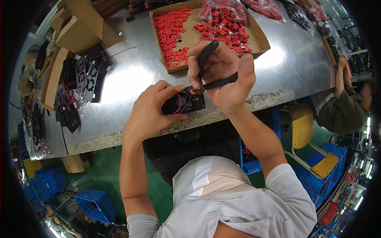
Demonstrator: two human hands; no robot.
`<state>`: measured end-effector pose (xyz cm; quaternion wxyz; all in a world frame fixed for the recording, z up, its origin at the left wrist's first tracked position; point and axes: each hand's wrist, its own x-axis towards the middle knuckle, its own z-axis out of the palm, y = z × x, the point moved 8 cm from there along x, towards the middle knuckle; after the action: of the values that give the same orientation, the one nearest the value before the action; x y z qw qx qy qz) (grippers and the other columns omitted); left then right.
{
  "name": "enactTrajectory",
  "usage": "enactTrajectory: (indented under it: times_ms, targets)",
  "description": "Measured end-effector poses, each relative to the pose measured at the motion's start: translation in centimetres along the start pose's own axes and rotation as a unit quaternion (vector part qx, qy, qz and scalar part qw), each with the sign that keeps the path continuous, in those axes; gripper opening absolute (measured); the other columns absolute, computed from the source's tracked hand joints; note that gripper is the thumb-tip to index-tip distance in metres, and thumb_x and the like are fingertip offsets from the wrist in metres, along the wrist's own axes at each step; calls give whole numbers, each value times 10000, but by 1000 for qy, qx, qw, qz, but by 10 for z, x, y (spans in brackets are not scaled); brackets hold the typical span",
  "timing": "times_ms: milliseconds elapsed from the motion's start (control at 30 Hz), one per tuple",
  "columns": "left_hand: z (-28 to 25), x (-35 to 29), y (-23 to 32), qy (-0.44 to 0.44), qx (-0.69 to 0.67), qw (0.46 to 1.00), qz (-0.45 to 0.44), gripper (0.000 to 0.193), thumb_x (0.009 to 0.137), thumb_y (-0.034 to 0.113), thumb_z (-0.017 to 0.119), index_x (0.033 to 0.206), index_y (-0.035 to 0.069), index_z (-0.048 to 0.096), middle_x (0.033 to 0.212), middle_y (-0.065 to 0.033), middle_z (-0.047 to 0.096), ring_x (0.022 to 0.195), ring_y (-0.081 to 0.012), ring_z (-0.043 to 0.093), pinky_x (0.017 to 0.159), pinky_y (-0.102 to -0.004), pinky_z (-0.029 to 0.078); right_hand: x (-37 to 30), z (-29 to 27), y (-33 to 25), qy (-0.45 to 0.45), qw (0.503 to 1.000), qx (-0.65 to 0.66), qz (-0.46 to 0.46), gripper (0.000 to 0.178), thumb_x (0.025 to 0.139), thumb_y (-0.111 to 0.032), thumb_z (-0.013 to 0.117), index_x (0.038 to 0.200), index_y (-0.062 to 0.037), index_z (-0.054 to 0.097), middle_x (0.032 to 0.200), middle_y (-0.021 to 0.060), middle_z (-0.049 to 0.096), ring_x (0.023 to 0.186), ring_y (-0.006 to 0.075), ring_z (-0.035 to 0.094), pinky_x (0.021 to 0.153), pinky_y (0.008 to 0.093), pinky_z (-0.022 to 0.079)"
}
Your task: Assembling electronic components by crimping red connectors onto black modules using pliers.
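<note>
Near the table's front edge, my left hand (pixel 152 105) grips a black panel with a round fan (pixel 173 104) and thin red wires. My right hand (pixel 226 75) holds pliers (pixel 209 59) by their black handles, which are spread apart. Their head meets a small red part (pixel 193 91) at the panel's upper right; the jaws are too small to make out. Just beyond my hands lies a shallow cardboard tray (pixel 171 70), with flat red pieces (pixel 170 33) on its left and red cylindrical parts (pixel 228 29) on its right.
Several black fan panels (pixel 85 75) with red wires lie at the left, beside an open cardboard box (pixel 81 29). Bags of red parts (pixel 266 8) sit at the far right. Another person (pixel 343 105) works at the right, beyond a yellow chair (pixel 302 127). Blue crates (pixel 95 204) stand below the table.
</note>
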<state>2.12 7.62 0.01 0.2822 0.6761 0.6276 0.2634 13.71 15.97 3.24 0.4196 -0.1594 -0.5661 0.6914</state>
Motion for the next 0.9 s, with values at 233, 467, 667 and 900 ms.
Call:
enactTrajectory:
  times_ms: [233, 467, 667, 900]
  targets:
    - [0, 0, 0, 6, -12, 1000, 2, 599, 627, 201, 848, 1190, 115, 663, 961, -80, 595, 896, -299, 590, 785, -390, 480, 1, -1, 2, 8, 1000, 13, -3, 1016, 817, -870, 249, 1088, 55, 570, 794, 112, 555, 648, 184, 511, 549, 298, 404]
    - [-6, 13, -4, -28, 26, 995, 88, 567, 594, 170, 854, 1128, 123, 667, 1009, -80, 610, 955, -320, 583, 817, -399, 480, 7, 21, -1, -115, 990, -66, 39, 991, 818, -862, 289, 919, 73, 601, 712, 99, 555, 559, 149, 498, 474, 266, 370]
    - [-6, 42, -9, -105, -74, 982, 135, 462, 601, 136, 835, 1031, 107, 671, 1027, -99, 635, 960, -347, 591, 820, -420, 486, 17, 49, 3, -314, 946, -65, 42, 967, 807, -862, 363, 755, 61, 647, 604, 68, 584, 432, 107, 473, 377, 219, 297]
    - [-6, 29, -1, -116, -30, 977, 174, 530, 574, 66, 845, 1074, 116, 676, 1127, -94, 634, 1060, -323, 604, 915, -402, 493, 27, 40, 4, -280, 954, -51, 96, 1100, 773, -925, 231, 1090, 68, 584, 754, 81, 566, 606, 125, 535, 524, 231, 404]
